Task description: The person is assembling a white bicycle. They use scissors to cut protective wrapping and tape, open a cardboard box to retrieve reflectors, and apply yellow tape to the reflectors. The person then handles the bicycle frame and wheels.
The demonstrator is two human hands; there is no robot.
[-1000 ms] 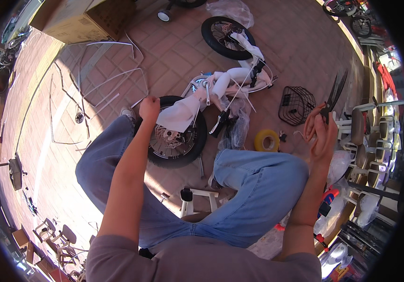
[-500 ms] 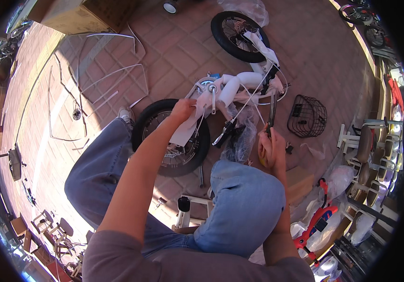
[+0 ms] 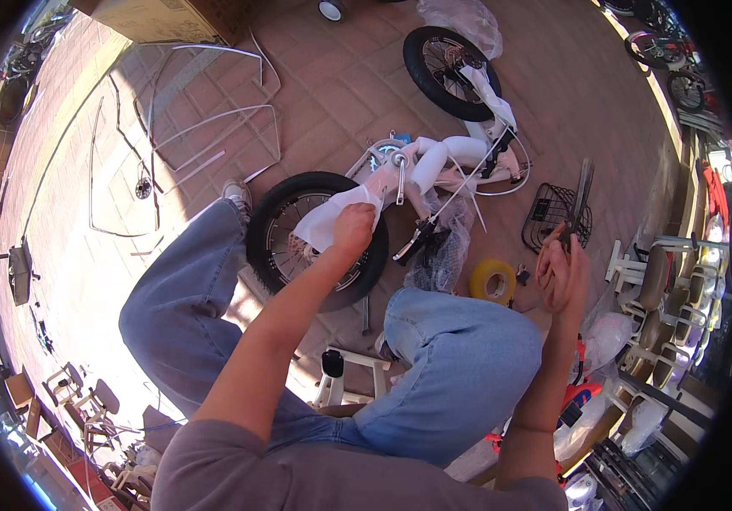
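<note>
A small white bicycle with foam-wrapped tubes lies on its side in front of me. Its near wheel is partly covered by a white foam sheet. My left hand pinches the edge of that sheet beside the crank. Out to the right, my right hand is closed round the handles of long-bladed scissors, blades pointing away from me over a black wire basket. The far wheel rests at the top of the view.
A yellow tape roll lies by my right knee. Clear bubble wrap sits under the handlebar side. Loose white straps and a cardboard box are at far left. Stacked stools line the right.
My right hand has swung right with the scissors, away from the bicycle, uncovering the tape roll. My left hand still pinches the foam sheet, now bunched higher. The whole view has shifted slightly.
</note>
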